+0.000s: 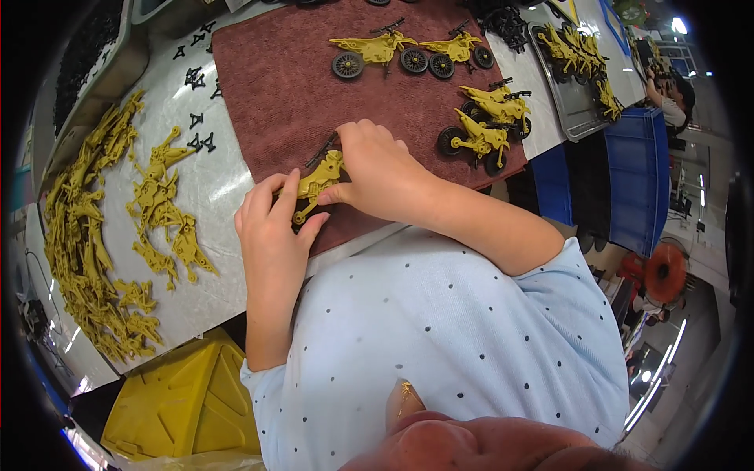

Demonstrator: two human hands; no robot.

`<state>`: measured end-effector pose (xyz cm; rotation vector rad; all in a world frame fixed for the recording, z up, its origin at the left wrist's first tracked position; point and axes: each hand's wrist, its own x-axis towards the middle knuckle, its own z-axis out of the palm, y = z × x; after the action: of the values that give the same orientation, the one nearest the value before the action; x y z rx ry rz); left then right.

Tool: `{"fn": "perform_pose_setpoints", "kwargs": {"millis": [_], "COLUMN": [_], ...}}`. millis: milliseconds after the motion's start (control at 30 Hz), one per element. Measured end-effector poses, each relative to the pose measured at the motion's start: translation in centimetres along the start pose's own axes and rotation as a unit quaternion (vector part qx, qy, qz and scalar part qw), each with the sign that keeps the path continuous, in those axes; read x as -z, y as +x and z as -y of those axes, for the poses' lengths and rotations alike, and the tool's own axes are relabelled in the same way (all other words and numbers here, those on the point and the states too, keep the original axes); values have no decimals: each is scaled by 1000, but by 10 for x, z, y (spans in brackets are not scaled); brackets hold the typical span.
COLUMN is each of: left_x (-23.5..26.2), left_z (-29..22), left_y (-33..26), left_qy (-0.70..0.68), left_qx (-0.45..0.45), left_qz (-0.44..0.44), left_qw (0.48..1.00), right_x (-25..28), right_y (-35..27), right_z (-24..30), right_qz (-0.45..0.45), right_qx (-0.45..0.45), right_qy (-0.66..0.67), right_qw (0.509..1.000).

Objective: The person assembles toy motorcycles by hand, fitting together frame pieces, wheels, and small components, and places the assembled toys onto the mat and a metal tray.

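Yellow plastic motorcycle frame [318,179] sits clamped in both your hands at the maroon towel's [271,86] near edge: left hand [271,228] gripping its tail, right hand [377,169] pinching the front. Beyond it on the towel, four wheeled bikes [471,118] look finished; left of the towel, many bare frames [118,228] remain.

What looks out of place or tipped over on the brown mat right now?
Nothing looks spilled or broken. Finished toy motorbikes lie on their sides on the mat; both hands, left and right, hold an unfinished yellow frame.
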<state>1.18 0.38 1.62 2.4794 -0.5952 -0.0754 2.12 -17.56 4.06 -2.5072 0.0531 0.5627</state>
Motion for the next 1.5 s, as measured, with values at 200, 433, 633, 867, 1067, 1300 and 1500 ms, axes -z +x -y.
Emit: {"fn": "perform_pose_setpoints", "kwargs": {"millis": [200, 433, 633, 867, 1067, 1300, 1500], "left_x": [-11, -9, -10, -11, -7, -17, -10], "left_z": [6, -2, -4, -8, -7, -6, -6], "left_y": [-10, -9, -2, 1, -2, 2, 11], "left_qy": [-55, 21, 43, 36, 32, 33, -32], "left_qx": [21, -8, -7, -12, -14, -68, -28], "left_qz": [-71, -81, -64, -46, -25, -40, -10], "left_qw": [996, 996, 997, 998, 999, 996, 999], "right_x": [0, -7, -4, 3, 16, 0, -14], "right_y": [1, 5, 7, 12, 12, -7, -13], "right_z": [2, 4, 13, 9, -17, -59, -71], "right_qz": [3, -7, 3, 25, 46, -57, -120], "right_qx": [-3, -7, -33, -42, 11, 35, 88], "right_qy": [-4, -52, -46, -26, 68, 342, 345], "right_qw": [1000, 999, 998, 998, 997, 937, 927]}}
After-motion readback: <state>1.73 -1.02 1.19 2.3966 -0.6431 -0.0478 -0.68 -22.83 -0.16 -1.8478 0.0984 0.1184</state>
